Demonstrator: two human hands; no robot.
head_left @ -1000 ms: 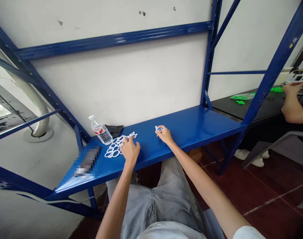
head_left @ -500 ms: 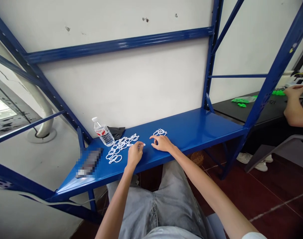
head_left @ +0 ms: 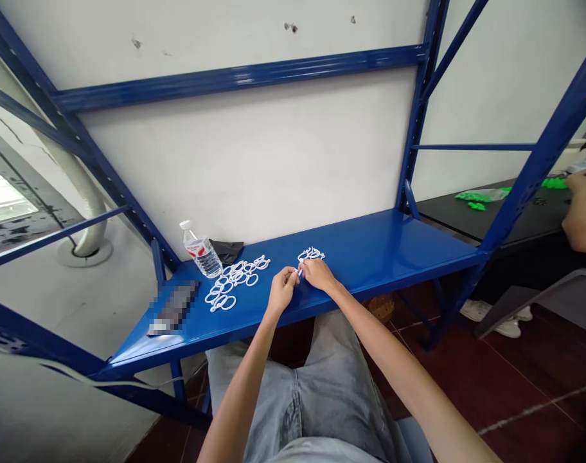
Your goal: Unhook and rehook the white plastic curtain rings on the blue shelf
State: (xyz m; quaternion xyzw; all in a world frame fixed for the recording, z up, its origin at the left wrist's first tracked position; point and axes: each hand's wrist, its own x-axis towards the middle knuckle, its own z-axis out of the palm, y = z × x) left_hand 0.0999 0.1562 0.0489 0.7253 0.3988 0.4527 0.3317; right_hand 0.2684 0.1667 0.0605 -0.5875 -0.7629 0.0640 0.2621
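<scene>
My left hand [head_left: 282, 289] and my right hand [head_left: 319, 275] meet over the blue shelf [head_left: 365, 251]. Between their fingertips is a white plastic curtain ring [head_left: 299, 273], mostly covered by the fingers; both hands are closed on it. Just beyond my right hand lies a small group of similar white rings [head_left: 311, 253]. A larger spread of loose white curtain rings [head_left: 235, 278], each with a small eyelet, lies to the left of my left hand.
A water bottle [head_left: 204, 251] stands at the back left beside a black bag [head_left: 228, 251]. A blurred-out dark object [head_left: 175, 308] lies near the left end. At right, another person's arm [head_left: 585, 212] is over a black table [head_left: 495, 222] with green pieces [head_left: 479, 196].
My left hand has moved right, bringing the white ring to my right hand. My right hand, whose fingers were apart, has closed on it. The view has shifted slightly.
</scene>
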